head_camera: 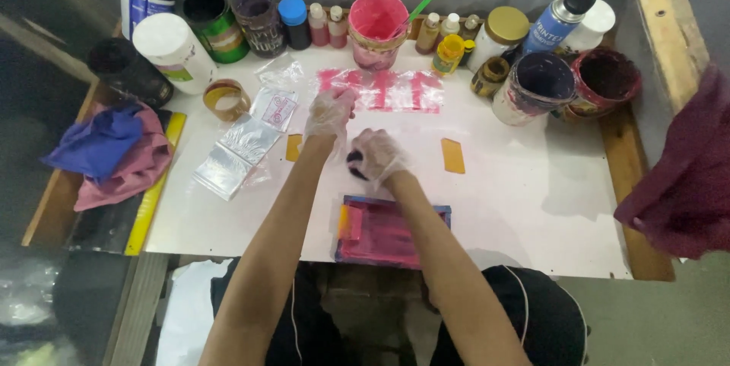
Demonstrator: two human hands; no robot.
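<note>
The work in hand looks like wiping or dabbing ink in a small screen-printing setup. Both hands wear thin clear gloves: the right hand (pixel 374 157) is curled with its grip pinched round a small dark wad (pixel 356 159), held just above the white table (pixel 532 199), while the left hand (pixel 330 114) reaches further out, fingers loosely spread, to the near edge of a clear plastic sheet smeared with pink ink (pixel 384 91). Just below the hands lies a small printing frame stained pink and purple (pixel 389 231), with a yellow scraper on its left edge. By my judgement, the next move calls for a steady hold on the sheet and a light, controlled dab. Ink pots, jars, small bottles and a spray can (pixel 559 18) crowd the table's far edge; foil pouches (pixel 236 149) and rags (pixel 114 153) lie to the left. The surrounding room is dim and cluttered.
</note>
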